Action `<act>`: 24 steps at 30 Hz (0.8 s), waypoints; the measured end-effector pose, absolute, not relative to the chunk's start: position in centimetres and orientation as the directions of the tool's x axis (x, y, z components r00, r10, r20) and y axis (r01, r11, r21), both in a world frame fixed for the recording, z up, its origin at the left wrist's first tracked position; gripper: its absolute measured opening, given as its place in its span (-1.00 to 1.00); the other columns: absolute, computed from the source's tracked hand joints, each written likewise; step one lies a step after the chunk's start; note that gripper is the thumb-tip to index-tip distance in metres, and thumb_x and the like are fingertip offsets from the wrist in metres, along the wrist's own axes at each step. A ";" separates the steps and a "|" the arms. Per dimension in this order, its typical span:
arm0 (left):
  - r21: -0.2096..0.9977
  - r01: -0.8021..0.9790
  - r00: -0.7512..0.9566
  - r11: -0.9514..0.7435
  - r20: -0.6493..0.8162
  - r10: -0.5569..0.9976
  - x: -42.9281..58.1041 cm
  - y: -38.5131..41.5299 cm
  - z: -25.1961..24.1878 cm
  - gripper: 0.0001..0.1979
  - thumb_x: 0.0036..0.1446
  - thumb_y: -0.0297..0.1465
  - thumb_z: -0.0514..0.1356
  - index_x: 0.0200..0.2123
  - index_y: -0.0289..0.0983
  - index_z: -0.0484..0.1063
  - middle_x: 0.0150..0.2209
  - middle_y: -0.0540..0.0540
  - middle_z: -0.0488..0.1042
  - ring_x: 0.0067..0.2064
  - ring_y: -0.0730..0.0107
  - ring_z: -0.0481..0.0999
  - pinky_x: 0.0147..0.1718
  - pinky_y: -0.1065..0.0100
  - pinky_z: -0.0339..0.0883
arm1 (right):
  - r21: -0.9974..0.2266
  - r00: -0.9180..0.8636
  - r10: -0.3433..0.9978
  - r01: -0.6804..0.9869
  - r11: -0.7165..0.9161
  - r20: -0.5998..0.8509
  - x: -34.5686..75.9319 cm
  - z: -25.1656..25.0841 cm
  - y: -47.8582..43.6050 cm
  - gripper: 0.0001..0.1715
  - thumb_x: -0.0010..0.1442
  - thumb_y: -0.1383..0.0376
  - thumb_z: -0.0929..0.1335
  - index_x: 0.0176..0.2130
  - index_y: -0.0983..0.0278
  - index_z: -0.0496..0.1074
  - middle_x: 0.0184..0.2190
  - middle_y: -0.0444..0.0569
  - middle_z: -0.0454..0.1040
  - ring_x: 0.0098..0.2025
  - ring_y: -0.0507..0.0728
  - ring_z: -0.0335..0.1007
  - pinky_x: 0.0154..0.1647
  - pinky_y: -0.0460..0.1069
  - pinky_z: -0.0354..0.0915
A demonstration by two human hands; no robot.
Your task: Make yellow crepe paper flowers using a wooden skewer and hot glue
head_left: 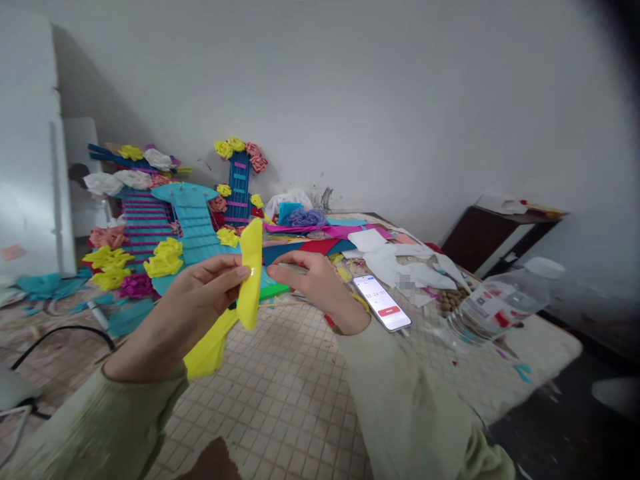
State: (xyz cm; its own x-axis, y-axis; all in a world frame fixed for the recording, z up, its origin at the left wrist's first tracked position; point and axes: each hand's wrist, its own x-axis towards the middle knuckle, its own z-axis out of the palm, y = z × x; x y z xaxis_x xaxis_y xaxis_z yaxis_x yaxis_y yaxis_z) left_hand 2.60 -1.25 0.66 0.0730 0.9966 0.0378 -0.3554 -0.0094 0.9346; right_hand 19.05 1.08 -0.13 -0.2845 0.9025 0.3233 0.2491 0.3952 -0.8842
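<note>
Strip of yellow foam sits above the counter, pinched in your left hand; your right hand curls beside it, grip unclear. Behind, flowers look finished; this strip seems not yet rolled.

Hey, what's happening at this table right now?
A person in pale green sleeves is handling craft material. The left hand pinches a yellow sheet and holds it upright above the table. The right hand grips a slim pale object pointed at the sheet; what it is cannot be told. A phone and a plastic bottle lie to the right, and blue craft pieces with paper flowers stand behind.
</note>
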 end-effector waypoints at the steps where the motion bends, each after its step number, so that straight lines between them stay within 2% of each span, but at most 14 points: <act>1: 0.936 -0.353 0.074 -0.004 0.032 0.997 2.6 -1.3 0.7 -0.84 -0.27 -0.49 0.34 -0.52 -0.26 0.44 -0.61 0.14 0.48 -0.56 0.64 0.43 -0.58 0.66 0.29 | -0.885 -0.284 0.903 0.246 0.395 0.324 19.1 -0.1 1.1 -0.66 -0.02 0.05 0.35 -0.37 0.26 0.44 -0.52 -0.17 0.36 -0.53 -0.03 0.20 -0.52 -0.13 0.14; 5: 0.936 -0.351 0.083 0.011 0.019 0.996 2.6 -1.5 0.7 -0.81 -0.28 -0.48 0.35 -0.50 -0.26 0.43 -0.61 0.13 0.47 -0.57 0.63 0.41 -0.62 0.65 0.27 | -0.880 -0.276 0.903 0.257 0.399 0.329 19.0 -0.2 1.1 -0.67 -0.03 0.05 0.35 -0.38 0.26 0.44 -0.50 -0.16 0.39 -0.49 -0.01 0.25 -0.47 -0.12 0.17; 9: 0.931 -0.364 0.111 0.024 0.018 0.994 2.4 -1.5 0.5 -0.81 -0.24 -0.48 0.33 -0.46 -0.25 0.42 -0.55 0.13 0.47 -0.52 0.62 0.42 -0.56 0.63 0.28 | -0.878 -0.268 0.907 0.272 0.394 0.324 18.8 -0.2 1.0 -0.67 -0.03 0.06 0.35 -0.37 0.27 0.44 -0.46 -0.14 0.42 -0.43 0.01 0.29 -0.43 -0.11 0.18; 24: 0.930 -0.356 0.162 0.091 -0.034 0.986 2.6 -1.4 0.1 -0.84 -0.17 -0.46 0.31 -0.43 -0.24 0.42 -0.47 0.12 0.49 -0.47 0.62 0.43 -0.47 0.61 0.31 | -0.865 -0.317 0.877 0.238 0.441 0.360 18.4 -1.1 1.7 -0.66 0.02 0.06 0.32 -0.35 0.28 0.44 -0.40 -0.12 0.43 -0.36 0.04 0.31 -0.40 -0.09 0.19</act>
